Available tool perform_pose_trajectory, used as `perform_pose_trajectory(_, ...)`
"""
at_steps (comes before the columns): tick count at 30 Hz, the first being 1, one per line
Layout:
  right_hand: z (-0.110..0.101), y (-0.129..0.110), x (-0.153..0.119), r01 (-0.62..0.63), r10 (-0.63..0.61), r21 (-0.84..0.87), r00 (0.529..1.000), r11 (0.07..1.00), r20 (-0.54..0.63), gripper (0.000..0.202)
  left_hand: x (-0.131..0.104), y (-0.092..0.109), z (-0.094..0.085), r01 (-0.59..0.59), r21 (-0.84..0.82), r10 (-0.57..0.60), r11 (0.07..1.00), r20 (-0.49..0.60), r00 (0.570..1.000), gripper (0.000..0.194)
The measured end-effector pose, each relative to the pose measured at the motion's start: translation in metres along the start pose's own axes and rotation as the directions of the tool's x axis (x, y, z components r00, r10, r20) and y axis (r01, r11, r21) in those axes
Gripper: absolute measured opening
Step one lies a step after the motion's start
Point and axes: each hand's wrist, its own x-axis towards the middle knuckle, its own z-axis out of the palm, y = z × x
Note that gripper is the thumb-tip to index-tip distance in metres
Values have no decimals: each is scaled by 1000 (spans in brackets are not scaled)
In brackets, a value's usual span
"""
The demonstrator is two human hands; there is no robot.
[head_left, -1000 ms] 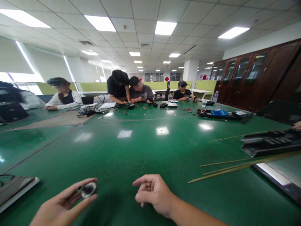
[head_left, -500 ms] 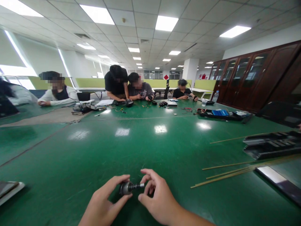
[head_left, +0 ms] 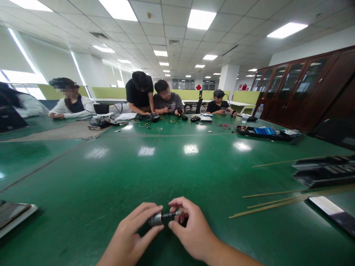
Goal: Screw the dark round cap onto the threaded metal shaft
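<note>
While the head view looks across the green table (head_left: 177, 166), the left hand (head_left: 130, 236) pinches a small metal cylinder (head_left: 156, 219) between thumb and fingers, just above the table's near edge. The right hand (head_left: 191, 229) closes its fingertips on the thin dark shaft (head_left: 170, 214) sticking out of that cylinder. Thin wooden sticks (head_left: 266, 207) lie to the right, well apart.
</note>
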Motion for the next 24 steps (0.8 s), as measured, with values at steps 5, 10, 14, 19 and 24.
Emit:
perform_pose_trajectory(5, -1, -5, -2, 35, -35, -51, 999, 998, 1, 35, -1, 0, 1, 36, -7, -36, 999, -47, 998, 40)
perform_pose_trajectory(10, -3, -8, -2, 65, -63, -111, 998, 992, 20, 25, 0, 3, 2, 1, -38, -2, 999, -23, 1000, 31)
perform_pose_trajectory(14, -4, -9, -1, 54, -51, -109, 998, 993, 33, 17, 1, 5, 2, -15, -44, 15, 999, -10, 1000, 30)
perform_pose_trajectory(19, -4, -7, 0, 12, -10, -95, 1000, 995, 22, 15, 0, 5, 1, -6, -55, 6, 998, -2, 1000, 30)
perform_pose_trajectory(24, -4, -7, 0, -3, 5, -83, 1000, 997, 21, 12, -2, 5, 1, 7, -69, -6, 998, 18, 1000, 31)
